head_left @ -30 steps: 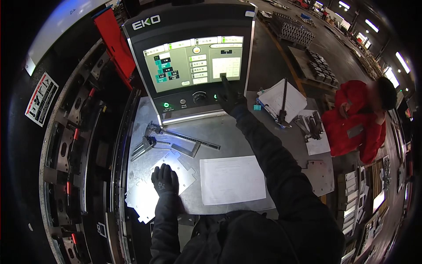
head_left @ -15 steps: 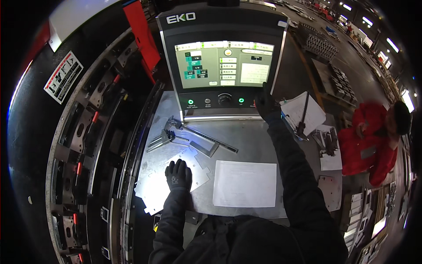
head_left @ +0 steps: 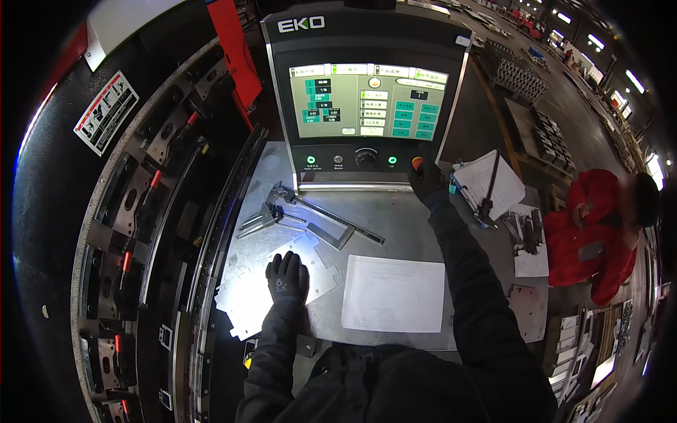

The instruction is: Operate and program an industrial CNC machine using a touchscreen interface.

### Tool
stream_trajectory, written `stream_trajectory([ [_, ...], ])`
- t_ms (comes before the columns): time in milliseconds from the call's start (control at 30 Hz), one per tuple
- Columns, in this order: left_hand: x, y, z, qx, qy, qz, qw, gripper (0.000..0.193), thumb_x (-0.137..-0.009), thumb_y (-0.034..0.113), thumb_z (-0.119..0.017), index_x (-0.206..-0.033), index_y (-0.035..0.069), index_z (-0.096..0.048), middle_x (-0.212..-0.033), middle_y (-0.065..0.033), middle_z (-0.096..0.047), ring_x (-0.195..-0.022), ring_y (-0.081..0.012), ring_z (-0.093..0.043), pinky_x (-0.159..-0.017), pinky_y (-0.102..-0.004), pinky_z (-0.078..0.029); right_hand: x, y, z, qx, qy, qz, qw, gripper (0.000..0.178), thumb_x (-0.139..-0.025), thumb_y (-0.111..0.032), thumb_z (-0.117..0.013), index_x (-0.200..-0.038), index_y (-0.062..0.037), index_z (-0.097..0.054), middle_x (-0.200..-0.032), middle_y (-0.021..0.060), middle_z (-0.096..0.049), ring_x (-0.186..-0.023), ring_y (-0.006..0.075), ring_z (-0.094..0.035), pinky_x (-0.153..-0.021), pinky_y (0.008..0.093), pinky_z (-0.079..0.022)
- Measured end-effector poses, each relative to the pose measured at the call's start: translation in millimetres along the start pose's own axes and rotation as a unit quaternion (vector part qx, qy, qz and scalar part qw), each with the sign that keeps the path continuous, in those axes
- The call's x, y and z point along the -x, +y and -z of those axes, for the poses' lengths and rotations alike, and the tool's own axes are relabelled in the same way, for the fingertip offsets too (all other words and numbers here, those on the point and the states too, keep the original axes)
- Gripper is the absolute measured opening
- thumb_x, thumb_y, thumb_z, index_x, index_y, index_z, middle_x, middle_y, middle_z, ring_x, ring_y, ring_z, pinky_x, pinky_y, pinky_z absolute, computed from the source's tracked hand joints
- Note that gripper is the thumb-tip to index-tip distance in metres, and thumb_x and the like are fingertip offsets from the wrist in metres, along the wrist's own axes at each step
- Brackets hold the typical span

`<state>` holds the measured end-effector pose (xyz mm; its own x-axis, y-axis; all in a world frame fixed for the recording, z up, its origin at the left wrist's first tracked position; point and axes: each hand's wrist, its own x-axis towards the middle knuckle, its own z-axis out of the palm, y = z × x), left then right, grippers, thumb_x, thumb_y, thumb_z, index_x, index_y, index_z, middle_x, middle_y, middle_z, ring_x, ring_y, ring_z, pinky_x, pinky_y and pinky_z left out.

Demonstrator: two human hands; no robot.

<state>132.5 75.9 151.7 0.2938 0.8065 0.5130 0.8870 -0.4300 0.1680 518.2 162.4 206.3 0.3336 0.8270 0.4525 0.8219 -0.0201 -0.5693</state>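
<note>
My left hand [head_left: 287, 278], in a dark glove, lies palm down with its fingers stretched on a flat, notched sheet-metal piece [head_left: 247, 299] that shines under a bright light. My right hand [head_left: 426, 182], gloved too, is at the lower right corner of the machine's control panel [head_left: 367, 92], beside a red knob [head_left: 417, 162]. Its fingers are dark against the dark housing, so their pose and any contact with the knob are unclear. The lit screen shows teal buttons on its right side. A caliper [head_left: 338, 217] lies on the metal table [head_left: 395, 225] ahead of my left hand.
A printed sheet [head_left: 393, 294] lies between my arms. Papers with a dark tool [head_left: 488, 187] and small metal parts [head_left: 523, 233] are at the right. Machine tooling with red handles [head_left: 127, 262] runs along the left. A person in red [head_left: 589, 236] stands beyond the table's right side.
My right hand has come down from the screen's lower right to beside the red knob. On the screen, teal buttons have replaced a pale panel. My left hand stays on the sheet-metal piece.
</note>
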Motion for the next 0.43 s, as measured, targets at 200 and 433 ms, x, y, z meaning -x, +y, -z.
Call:
stream_trajectory([
  [200,-1.7,-0.2,1.5,0.007,0.008,-0.004,1.000,0.027,-0.074,0.018,-0.056,-0.099,0.008,-0.059,-0.107,-0.0068,-0.060,-0.103,-0.0331,-0.052,-0.087,-0.0422,-0.037,4.8,-14.5,-6.1,-0.007,0.044,0.054,0.998,0.062,-0.079,-0.022,-0.059,-0.135,-0.0110,-0.036,-0.072,0.0074,-0.060,-0.060,0.0246,-0.057,-0.054,0.0353,-0.043],
  [433,-1.6,-0.5,0.4,0.022,-0.027,0.018,0.999,0.029,-0.075,0.020,-0.057,-0.102,0.010,-0.060,-0.112,-0.0062,-0.060,-0.108,-0.0340,-0.051,-0.092,-0.0433,-0.036,2.8,-57.3,8.5,-0.030,-0.048,0.004,0.998,0.066,-0.078,-0.022,-0.060,-0.137,-0.0123,-0.033,-0.076,0.0079,-0.062,-0.063,0.0258,-0.059,-0.055,0.0351,-0.044],
])
